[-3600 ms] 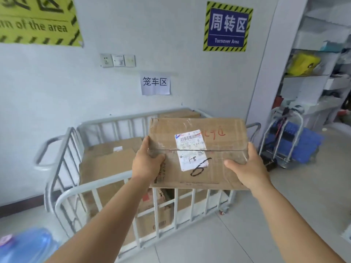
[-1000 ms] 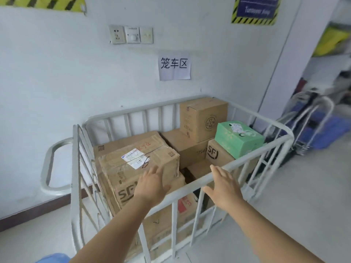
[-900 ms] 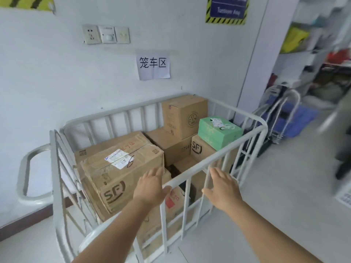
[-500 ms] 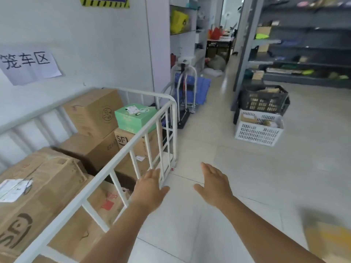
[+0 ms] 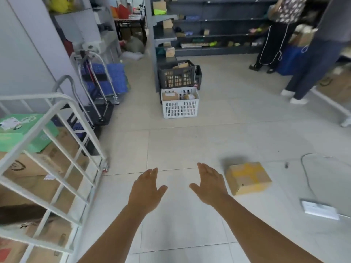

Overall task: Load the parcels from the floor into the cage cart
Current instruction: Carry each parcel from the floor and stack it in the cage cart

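Leftmost, the cage cart (image 5: pixel 57 114) stands against the wall, its white railed side facing the floor so that parcels can be lifted over the top rail. Inside it a green box (image 5: pixel 20 133) lies on top of brown cardboard cartons (image 5: pixel 28 173), stacked, by the look of it, to use the height of the cage. Beyond the cart a folded hand truck (image 5: pixel 98 86) with a blue platform leans by the wall. At centre the left hand (image 5: pixel 146 190) and right hand (image 5: pixel 209 185) are held out over the tiled floor (image 5: pixel 180 145), palms down, fingers (image 5: pixel 204 168) straight and loosely spread, holding nothing; the posture suggests a reach toward the next load. Farther back a white slotted crate (image 5: pixel 179 104) sits in front of a dark crate (image 5: pixel 177 76) at the foot of grey shelving (image 5: pixel 209 25). Just right of the right hand, apart from it, a small cardboard parcel (image 5: pixel 247 177) with yellow tape lies on the floor, the next item for the cart. Right of that lie a white power strip (image 5: pixel 319 209) and its cable. Two other people (image 5: pixel 311 54) stand at upper right.

Compared with half a second earlier, the view has swung right: the cart has slid to the left edge and the parcel, then a blur at the lower right corner, now lies near the right hand. A second earlier both hands were at the cart's rail.
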Action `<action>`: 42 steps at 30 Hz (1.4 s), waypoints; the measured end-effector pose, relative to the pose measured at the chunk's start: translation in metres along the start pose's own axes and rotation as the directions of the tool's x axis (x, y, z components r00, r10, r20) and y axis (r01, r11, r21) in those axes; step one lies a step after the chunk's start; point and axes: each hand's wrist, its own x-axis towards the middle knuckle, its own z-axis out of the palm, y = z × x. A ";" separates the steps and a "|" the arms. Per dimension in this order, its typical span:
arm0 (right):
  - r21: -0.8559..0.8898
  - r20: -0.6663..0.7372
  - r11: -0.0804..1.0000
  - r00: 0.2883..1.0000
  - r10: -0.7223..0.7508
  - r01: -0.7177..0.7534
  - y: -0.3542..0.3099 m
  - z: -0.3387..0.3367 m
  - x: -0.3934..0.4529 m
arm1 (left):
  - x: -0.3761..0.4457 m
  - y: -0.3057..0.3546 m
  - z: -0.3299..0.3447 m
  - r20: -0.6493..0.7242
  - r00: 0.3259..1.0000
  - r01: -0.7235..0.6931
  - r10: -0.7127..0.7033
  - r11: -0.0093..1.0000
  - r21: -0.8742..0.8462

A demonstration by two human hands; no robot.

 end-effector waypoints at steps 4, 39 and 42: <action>0.013 -0.002 0.995 0.995 0.097 -0.097 0.076 -0.015 0.002 | 0.029 0.067 0.032 0.064 0.997 -0.052 0.052 0.999 -0.001; 0.134 0.067 0.796 0.807 0.586 -0.590 0.470 -0.081 0.230 | 0.378 0.352 0.239 0.453 0.865 -0.336 0.218 0.920 0.200; 0.132 0.115 0.815 0.825 0.553 -0.565 0.513 -0.075 0.261 | 0.401 0.367 0.265 0.452 0.885 -0.230 0.111 0.948 0.219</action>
